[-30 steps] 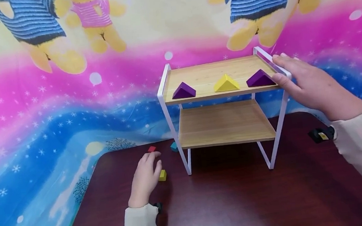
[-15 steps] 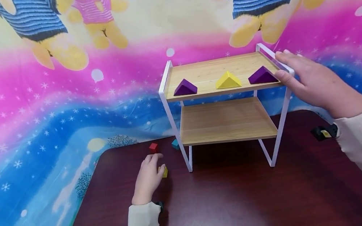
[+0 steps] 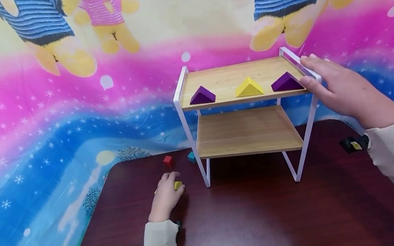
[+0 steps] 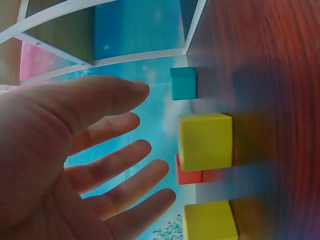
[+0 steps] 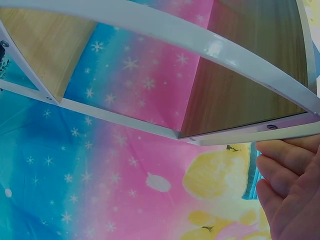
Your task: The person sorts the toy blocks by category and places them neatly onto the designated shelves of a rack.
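My left hand [image 3: 165, 197] hovers above the tabletop beside a yellow block [image 4: 206, 142], thumb and fingers spread apart with nothing between them. A second yellow block [image 4: 210, 221] stands close by; in the head view the hand hides most of both. Farther back lie a red block [image 3: 167, 160] and a teal block [image 3: 191, 157]. On the right, my right hand [image 3: 347, 94] rests against the white side rail of a two-tier wooden shelf [image 3: 247, 130], fingers fairly straight. Along its top front edge sit a purple triangular block [image 3: 202, 95], a yellow one [image 3: 249, 87] and another purple one [image 3: 287, 82].
The shelf's white metal legs stand on the dark red-brown table [image 3: 263, 215], right of the loose blocks. Behind the table hangs a colourful cloth [image 3: 136, 85] with bears and snowflakes. A black strap device [image 3: 354, 144] shows at the right wrist.
My left hand has moved slightly right and over the yellow blocks, uncovering the red block. The right hand stays at the shelf rail. The head view has shifted a little.
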